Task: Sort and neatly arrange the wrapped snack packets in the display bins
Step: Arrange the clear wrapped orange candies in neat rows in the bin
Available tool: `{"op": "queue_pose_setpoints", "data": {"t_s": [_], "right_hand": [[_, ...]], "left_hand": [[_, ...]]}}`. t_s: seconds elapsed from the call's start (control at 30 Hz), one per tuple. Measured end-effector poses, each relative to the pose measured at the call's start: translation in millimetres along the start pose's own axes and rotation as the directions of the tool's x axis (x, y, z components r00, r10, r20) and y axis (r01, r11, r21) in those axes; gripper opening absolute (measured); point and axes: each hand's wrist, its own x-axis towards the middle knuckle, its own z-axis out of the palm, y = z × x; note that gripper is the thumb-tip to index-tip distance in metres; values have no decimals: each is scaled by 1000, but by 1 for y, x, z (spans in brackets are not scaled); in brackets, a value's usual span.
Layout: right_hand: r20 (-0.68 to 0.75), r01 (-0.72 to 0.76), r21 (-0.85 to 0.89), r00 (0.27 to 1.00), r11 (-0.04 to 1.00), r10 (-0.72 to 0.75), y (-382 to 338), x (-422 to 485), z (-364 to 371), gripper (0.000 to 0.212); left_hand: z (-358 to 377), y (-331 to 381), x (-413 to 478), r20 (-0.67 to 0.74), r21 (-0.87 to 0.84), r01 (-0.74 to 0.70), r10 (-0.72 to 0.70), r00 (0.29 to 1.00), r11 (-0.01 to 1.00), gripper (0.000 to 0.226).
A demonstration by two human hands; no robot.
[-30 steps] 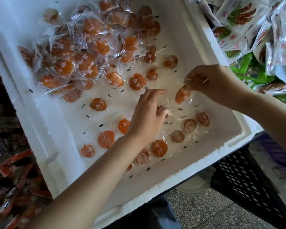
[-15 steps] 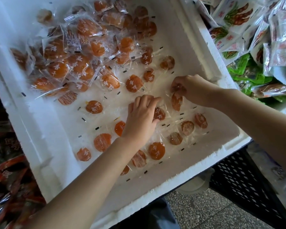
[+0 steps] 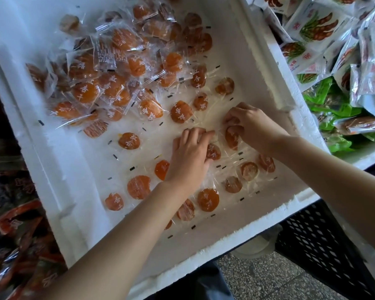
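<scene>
A white foam bin (image 3: 59, 169) holds clear-wrapped orange dried-apricot packets. A heap of them (image 3: 117, 68) fills its far left, and several lie singly across the floor, such as one (image 3: 130, 140) at the middle and one (image 3: 208, 200) near the front. My left hand (image 3: 188, 159) lies palm down over a packet (image 3: 213, 151), fingers curled at its wrapper. My right hand (image 3: 251, 124) pinches the wrapper of another packet (image 3: 232, 137) just to the right, against the bin floor.
To the right another bin holds white and green snack bags (image 3: 333, 50). Red-wrapped snacks (image 3: 11, 224) fill the bin on the left. A black plastic crate (image 3: 320, 245) stands below right, above a speckled floor (image 3: 258, 280).
My right hand has come down from mid-air with its packet to the bin floor and moved left towards my left hand. My left hand stays on its packet.
</scene>
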Motion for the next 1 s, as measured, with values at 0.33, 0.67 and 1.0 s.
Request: {"op": "queue_pose_setpoints", "data": {"t_s": [0.33, 0.67, 1.0], "right_hand": [[-202, 103, 68, 975, 992, -88, -45, 7, -12, 47], [-290, 218, 49, 937, 975, -195, -128, 69, -9, 63], [-440, 242, 156, 885, 958, -152, -131, 70, -12, 27]], "left_hand": [[-51, -14, -20, -284, -130, -19, -19, 959, 991, 40], [-133, -82, -1, -430, -17, 317, -293, 854, 948, 61], [-136, -90, -1, -523, -32, 285, -259, 812, 958, 38]]}}
